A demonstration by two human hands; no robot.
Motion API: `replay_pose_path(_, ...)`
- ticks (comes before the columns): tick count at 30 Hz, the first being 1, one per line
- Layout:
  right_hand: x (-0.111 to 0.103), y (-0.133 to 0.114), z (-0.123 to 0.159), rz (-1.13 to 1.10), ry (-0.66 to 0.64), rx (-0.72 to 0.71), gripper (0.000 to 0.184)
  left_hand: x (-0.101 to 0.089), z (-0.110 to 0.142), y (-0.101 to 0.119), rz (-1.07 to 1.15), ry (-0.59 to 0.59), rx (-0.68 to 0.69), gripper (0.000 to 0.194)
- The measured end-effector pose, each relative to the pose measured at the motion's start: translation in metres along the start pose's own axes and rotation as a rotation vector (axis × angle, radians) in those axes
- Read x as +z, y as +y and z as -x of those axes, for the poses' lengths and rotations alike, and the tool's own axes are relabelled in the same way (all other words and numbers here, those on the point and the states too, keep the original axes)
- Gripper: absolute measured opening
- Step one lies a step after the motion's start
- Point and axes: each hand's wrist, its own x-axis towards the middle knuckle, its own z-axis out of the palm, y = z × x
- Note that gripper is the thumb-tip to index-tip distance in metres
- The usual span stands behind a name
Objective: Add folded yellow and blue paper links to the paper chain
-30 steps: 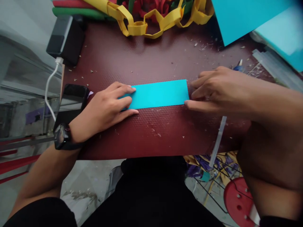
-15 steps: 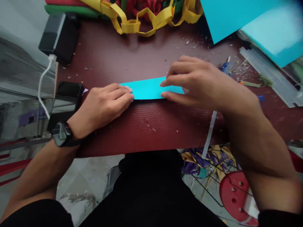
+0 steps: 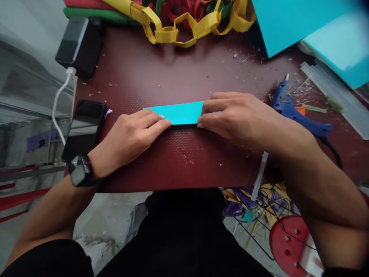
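A folded strip of bright blue paper (image 3: pixel 184 114) lies across the dark red table top (image 3: pixel 178 161) in front of me. At its left end my left hand (image 3: pixel 135 130) grips it, with fingertips and thumb at its near edge. My right hand (image 3: pixel 233 113) pinches the other end, fingers curled over the paper and thumb at the near edge. Part of each end is hidden under my fingers. Beyond the right wrist lies a blue glue gun (image 3: pixel 284 102).
A yellow paper chain (image 3: pixel 167 34) runs along the back. Blue sheets (image 3: pixel 288 23) lie at the back right, near clear glue sticks (image 3: pixel 337 100). On the left are a phone (image 3: pixel 86 127) and a black power bank (image 3: pixel 79 46). One glue stick (image 3: pixel 259 175) overhangs the front edge.
My right hand has moved down and closed onto the strip's right end; its fingers were spread before. My left hand stays at the left end. More of the glue gun shows.
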Motion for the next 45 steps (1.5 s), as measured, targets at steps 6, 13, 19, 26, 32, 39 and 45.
replay_pose_path(6, -0.006, -0.002, 0.002, 0.035, -0.039, 0.105, 0.038, -0.001, 0.000, 0.000, 0.036, 0.111, -0.036, 0.037)
replay_pose_path(13, 0.001, 0.007, 0.002, 0.103, 0.010, 0.222, 0.037, 0.001, -0.001, 0.004, 0.112, 0.130, -0.173, 0.038)
replay_pose_path(19, 0.006, 0.001, 0.001, 0.141, 0.011, 0.262, 0.037, 0.002, -0.001, 0.021, 0.022, 0.176, -0.159, 0.038)
replay_pose_path(26, 0.008, -0.002, 0.005, 0.141, 0.042, 0.288, 0.032, 0.001, -0.007, 0.039, -0.080, 0.059, 0.038, 0.045)
replay_pose_path(32, -0.002, -0.017, 0.007, 0.146, 0.189, 0.231, 0.038, 0.003, -0.006, 0.036, -0.061, 0.005, 0.001, 0.064)
replay_pose_path(39, 0.002, -0.028, 0.000, 0.142, 0.231, 0.010, 0.044, 0.005, -0.005, 0.037, -0.028, -0.023, 0.007, 0.074)
replay_pose_path(45, -0.002, -0.027, -0.002, 0.203, 0.179, -0.041, 0.040, 0.006, -0.006, 0.037, 0.006, -0.050, -0.004, 0.076)
